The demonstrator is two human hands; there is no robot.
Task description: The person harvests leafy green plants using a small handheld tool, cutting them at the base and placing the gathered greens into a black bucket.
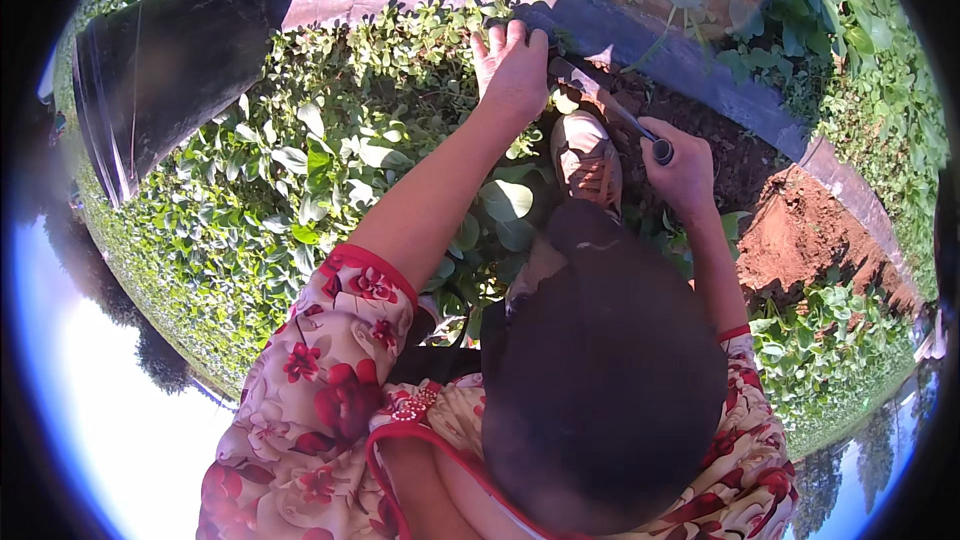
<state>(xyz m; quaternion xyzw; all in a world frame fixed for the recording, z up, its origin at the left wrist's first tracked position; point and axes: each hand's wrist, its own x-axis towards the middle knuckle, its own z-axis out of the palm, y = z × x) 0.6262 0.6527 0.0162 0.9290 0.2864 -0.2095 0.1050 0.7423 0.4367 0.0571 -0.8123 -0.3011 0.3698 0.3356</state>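
Observation:
My left hand (512, 72) is closed at the edge of low green weeds (420, 65), beside a strip of black plastic sheet (650, 40). Its fingers curl downward, and whatever they grip is hidden. In my right hand (682, 168) is a hand tool with a flat metal blade (590, 88) and a dark round handle end. The blade points up and left, close to my left hand, over dark soil (650, 95). Just below the blade stands a laced brown shoe (588, 162).
Leafy green plants (310, 160) spread over the left side. A mound of reddish soil (805, 230) lies at the right, against the plastic strip. At the far left the black plastic (170, 70) is wide and bulky. A dark cap (605, 370) covers the lower middle.

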